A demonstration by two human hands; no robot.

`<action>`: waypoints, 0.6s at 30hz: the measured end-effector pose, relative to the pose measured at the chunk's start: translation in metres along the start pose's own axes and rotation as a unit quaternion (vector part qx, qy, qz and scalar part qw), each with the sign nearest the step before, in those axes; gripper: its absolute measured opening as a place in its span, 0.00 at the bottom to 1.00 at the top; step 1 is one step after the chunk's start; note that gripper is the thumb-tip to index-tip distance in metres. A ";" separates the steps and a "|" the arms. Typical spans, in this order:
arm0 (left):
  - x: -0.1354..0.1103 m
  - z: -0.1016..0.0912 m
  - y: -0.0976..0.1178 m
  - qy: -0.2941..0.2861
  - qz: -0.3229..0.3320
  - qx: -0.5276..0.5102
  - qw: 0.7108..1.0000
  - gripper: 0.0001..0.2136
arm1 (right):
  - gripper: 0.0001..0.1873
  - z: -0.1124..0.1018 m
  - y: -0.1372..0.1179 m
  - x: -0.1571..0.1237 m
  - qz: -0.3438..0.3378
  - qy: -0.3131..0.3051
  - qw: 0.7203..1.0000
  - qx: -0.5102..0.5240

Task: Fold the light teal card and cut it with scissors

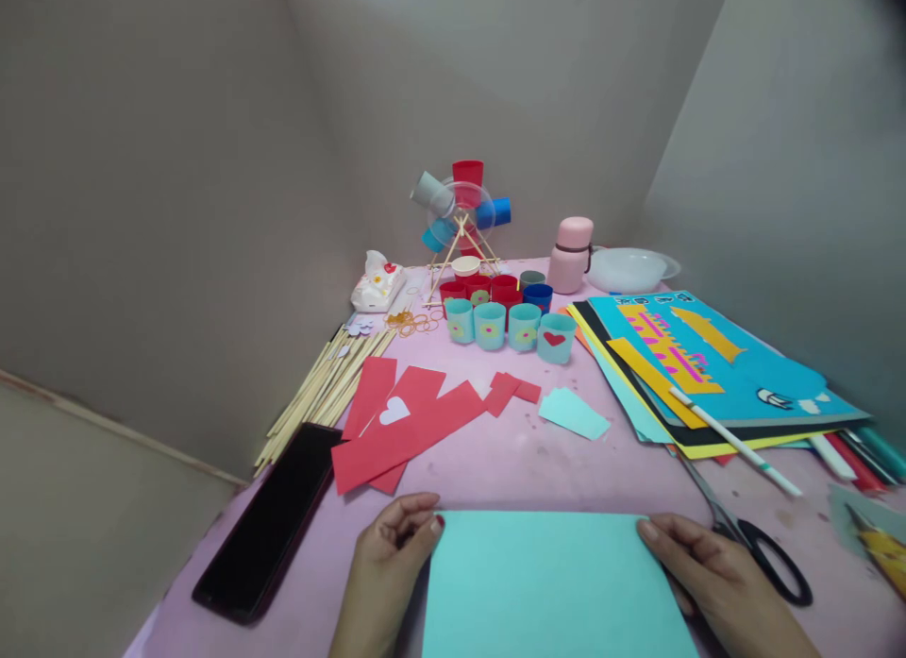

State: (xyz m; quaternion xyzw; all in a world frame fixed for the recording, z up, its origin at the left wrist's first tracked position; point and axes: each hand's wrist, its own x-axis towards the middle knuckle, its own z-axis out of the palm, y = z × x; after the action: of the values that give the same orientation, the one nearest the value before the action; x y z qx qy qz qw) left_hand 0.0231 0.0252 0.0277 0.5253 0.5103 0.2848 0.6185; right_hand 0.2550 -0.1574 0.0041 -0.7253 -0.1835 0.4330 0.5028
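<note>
A light turquoise sheet of paper lies on the pink table right in front of me. My left hand is curled with its fingertips pinching the sheet's far left corner. My right hand rests on the far right corner, fingers bent onto the edge. Black-handled scissors lie just beyond my right hand, touching nothing I hold.
Red paper strips and a white heart lie ahead, a black phone and wooden sticks to the left. Decorated cups, a cup wheel model, a pink bottle, stacked coloured paper and a pen stand further back and right.
</note>
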 end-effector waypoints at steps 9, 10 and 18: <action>0.003 -0.002 0.001 0.021 -0.008 0.012 1.000 0.23 | 0.20 0.007 -0.015 -0.001 -0.046 0.027 0.999 -0.001; 0.004 -0.002 0.001 0.023 -0.008 0.016 1.000 0.23 | 0.20 0.008 -0.016 0.000 -0.053 0.028 0.998 -0.004; 0.008 -0.003 -0.006 0.027 -0.029 0.050 0.998 0.26 | 0.18 0.008 -0.019 -0.002 -0.106 0.049 0.989 -0.091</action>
State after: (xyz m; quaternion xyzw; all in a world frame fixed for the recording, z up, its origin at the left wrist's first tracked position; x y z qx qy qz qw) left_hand 0.0215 0.0315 0.0195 0.5325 0.5551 0.2549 0.5860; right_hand 0.2505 -0.1460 0.0209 -0.7647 -0.2735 0.3226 0.4863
